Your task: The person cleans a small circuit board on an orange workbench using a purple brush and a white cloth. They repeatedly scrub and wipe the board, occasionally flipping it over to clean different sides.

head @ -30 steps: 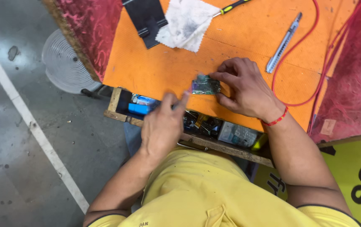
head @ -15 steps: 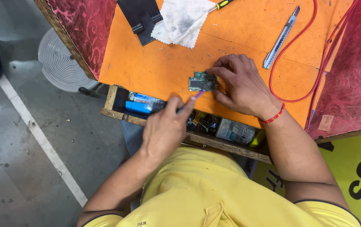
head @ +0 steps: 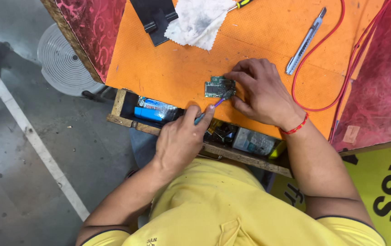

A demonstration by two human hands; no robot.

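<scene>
The small circuit board (head: pixel 219 86) is pinned to the desk (head: pixel 168 68) by the right hand (head: pixel 261 93); the brush (head: pixel 214 105), pinched in the left hand (head: pixel 182 139) fingers, is best stroked lightly

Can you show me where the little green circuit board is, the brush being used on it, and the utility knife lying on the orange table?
circuit board (head: pixel 217 86), head view, middle of its green face.
brush (head: pixel 217 103), head view, purple shaft between hand and bristles.
utility knife (head: pixel 305 41), head view, middle of its grey handle.
</scene>
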